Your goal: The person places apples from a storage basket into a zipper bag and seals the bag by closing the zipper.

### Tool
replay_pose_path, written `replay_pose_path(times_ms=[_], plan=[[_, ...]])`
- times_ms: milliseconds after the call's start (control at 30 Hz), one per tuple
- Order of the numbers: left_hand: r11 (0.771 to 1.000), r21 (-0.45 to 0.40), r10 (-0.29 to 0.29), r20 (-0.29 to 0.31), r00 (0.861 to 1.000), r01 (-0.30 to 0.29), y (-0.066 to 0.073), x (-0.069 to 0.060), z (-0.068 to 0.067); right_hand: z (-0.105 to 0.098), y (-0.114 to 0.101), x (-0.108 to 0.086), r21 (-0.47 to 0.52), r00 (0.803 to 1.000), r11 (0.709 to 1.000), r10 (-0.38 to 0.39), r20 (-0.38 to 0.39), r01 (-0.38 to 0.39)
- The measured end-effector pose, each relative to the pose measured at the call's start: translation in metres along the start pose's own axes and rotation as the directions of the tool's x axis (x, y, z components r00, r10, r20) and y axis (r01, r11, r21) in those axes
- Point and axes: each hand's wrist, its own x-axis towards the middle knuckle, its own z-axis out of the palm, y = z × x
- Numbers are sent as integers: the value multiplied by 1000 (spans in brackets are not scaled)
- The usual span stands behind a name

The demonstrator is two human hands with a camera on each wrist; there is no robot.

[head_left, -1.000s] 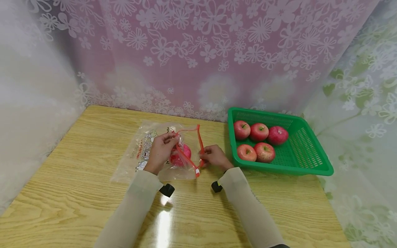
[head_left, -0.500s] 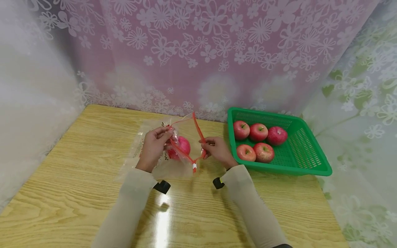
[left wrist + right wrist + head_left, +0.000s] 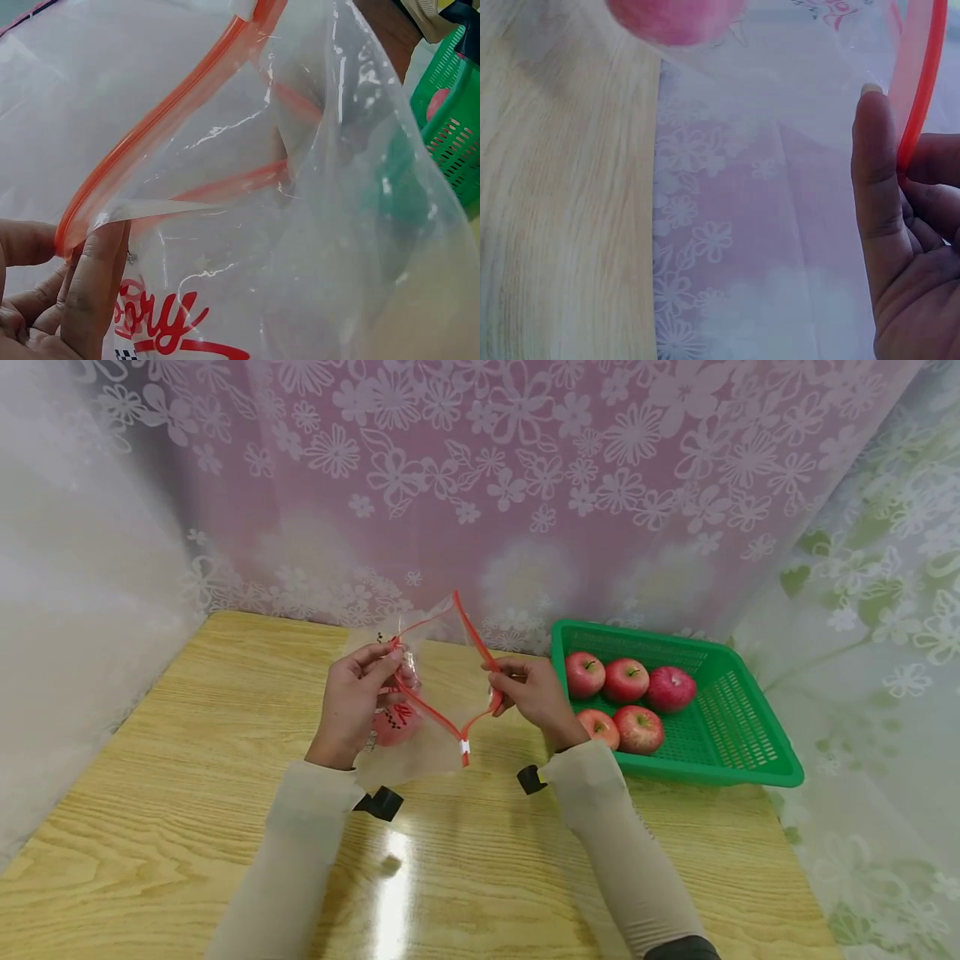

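Two red strips (image 3: 474, 633) edge the mouth of a clear plastic bag (image 3: 438, 752), which gapes between the hands. The left hand (image 3: 347, 706) pinches one strip between thumb and fingertips; the right hand (image 3: 534, 695) pinches the strip opposite, thumb on one side and curled fingers on the other. A white slider (image 3: 464, 747) sits where the strips meet at the near corner, while the far corner points up toward the pink curtain (image 3: 480, 485). Inside the bag, low and beside the left hand, is a pinkish-red apple (image 3: 392, 727), partly covered by red print; whether the bag's bottom touches the worktop (image 3: 150, 810) I cannot tell.

To the left, the wood surface stretches from the bag to the worktop's left edge, and it runs on toward the viewer beneath both sleeves (image 3: 281, 847). On the right, room is tighter: the right wrist lies close to the left end of a green basket (image 3: 712, 771). Five red apples (image 3: 640, 729) gather in that end; the basket's other end reaches past the worktop's right edge in the head view.
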Motion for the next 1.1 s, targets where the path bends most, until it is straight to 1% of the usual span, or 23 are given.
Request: replay_pose_path(times_ms=[167,333,433,567,767,900,1100], plan=[[999,-43,14,13,1000,-14,4,-2,-1,-1,-6,-2,-2,1000,1000,3,-4,-3],[998,-35,46,8,999,-46,11,-5,-1,-3,-15,-4,10,1000,1000,0,-3,0],[996,-59,69,15,998,-68,16,-7,1,-4,-22,-6,10,1000,1000,-5,-2,5],[993,-90,83,23,996,-81,20,-9,3,-5,-27,-9,10,1000,1000,-13,-1,13],[989,-121,85,25,996,-82,22,-11,4,-5,-30,-11,17,1000,1000,-16,-9,16],[991,-114,78,30,997,-74,20,-12,5,-6,-27,-12,14,1000,1000,-9,-7,9],[994,-95,56,35,998,-52,16,-12,8,-8,-18,-12,14,1000,1000,19,-4,-19]])
